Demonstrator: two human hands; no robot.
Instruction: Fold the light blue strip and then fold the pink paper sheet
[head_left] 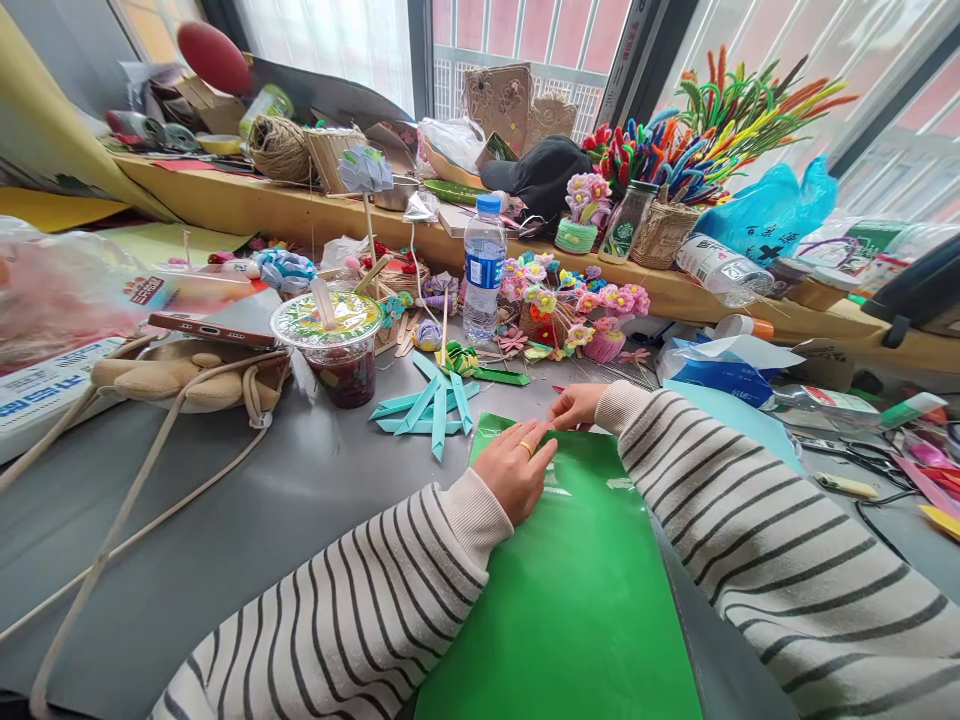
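**Both hands pressed on a green sheet at a crowded craft table**

The wide grey table (247,520) carries everything, and a long wooden ledge (247,205) runs behind it under the window. Nearest the person lies the large glossy green paper sheet (577,590), flat on the table, its far edge reaching up between the two hands. Both forearms wear cream sleeves with dark stripes.

The left hand (516,466), with a gold ring on one finger, lies palm down on the upper left part of the sheet, fingers flat and spread lightly, clasping nothing. The right hand (576,405) rests at the sheet's far edge, fingertips bent down onto the paper; whether it pinches the edge or only presses it, I cannot tell.

Just beyond the left hand lies a fan of folded teal paper strips (431,405). Left of those stands a clear plastic cup with a printed film lid and dark drink (337,345). Behind the strips stands a clear water bottle with a blue cap (484,270), and right of it a cluster of small pink and yellow handmade flowers (577,300).
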